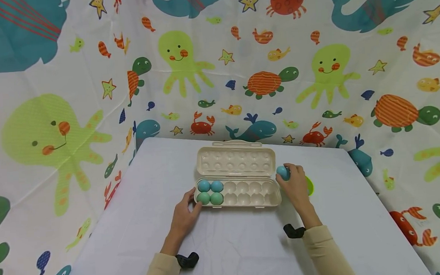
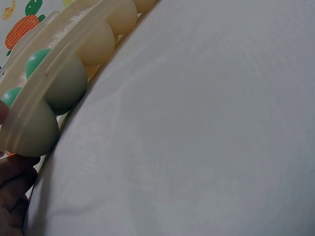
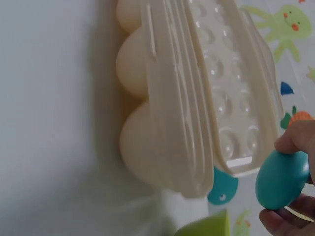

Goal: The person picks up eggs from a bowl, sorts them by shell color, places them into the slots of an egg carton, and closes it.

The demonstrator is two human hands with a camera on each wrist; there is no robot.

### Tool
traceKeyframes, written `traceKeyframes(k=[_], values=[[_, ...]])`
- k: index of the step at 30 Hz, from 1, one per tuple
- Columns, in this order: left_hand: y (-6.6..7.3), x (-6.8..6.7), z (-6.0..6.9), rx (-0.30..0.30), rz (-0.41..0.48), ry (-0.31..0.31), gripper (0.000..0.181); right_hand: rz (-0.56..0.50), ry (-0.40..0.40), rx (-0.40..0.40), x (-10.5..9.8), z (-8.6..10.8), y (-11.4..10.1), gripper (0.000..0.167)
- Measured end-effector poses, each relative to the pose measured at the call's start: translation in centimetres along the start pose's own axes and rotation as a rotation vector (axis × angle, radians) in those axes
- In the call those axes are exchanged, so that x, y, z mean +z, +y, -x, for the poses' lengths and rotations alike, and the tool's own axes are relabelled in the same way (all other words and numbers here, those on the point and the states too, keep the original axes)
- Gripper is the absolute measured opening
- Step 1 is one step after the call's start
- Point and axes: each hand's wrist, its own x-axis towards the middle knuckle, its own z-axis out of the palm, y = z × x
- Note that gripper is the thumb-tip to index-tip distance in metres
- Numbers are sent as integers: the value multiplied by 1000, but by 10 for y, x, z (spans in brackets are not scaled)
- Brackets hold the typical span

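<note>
An open cream egg carton [image 1: 232, 206] stands on the white-covered table, its lid [image 1: 236, 159] tipped back. At its left end sit two blue eggs [image 1: 210, 185] behind two green eggs [image 1: 210, 198]; the cups to the right hold nothing. My left hand [image 1: 184, 216] grips the carton's front left corner, thumb at the rim and fingers round the side. To the right of the carton, my right hand [image 1: 294, 186] pinches a blue egg [image 3: 282, 180] between thumb and fingers, raised beside the lid hinge.
A bright green container [image 1: 310, 186] stands right of the carton, mostly hidden behind my right hand. White cloth [image 1: 241, 252] covers the table, and a curtain [image 1: 216, 63] printed with sea animals hangs behind and beside it.
</note>
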Motion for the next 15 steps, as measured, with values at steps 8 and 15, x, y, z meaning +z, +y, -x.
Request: traceKeyframes(k=[8, 15], values=[[-1, 1, 0, 5, -9, 0, 55, -69, -11, -72, 19, 9, -26, 50], [-1, 1, 0, 2, -15, 5, 56, -84, -75, -103, 35, 20, -48, 50]])
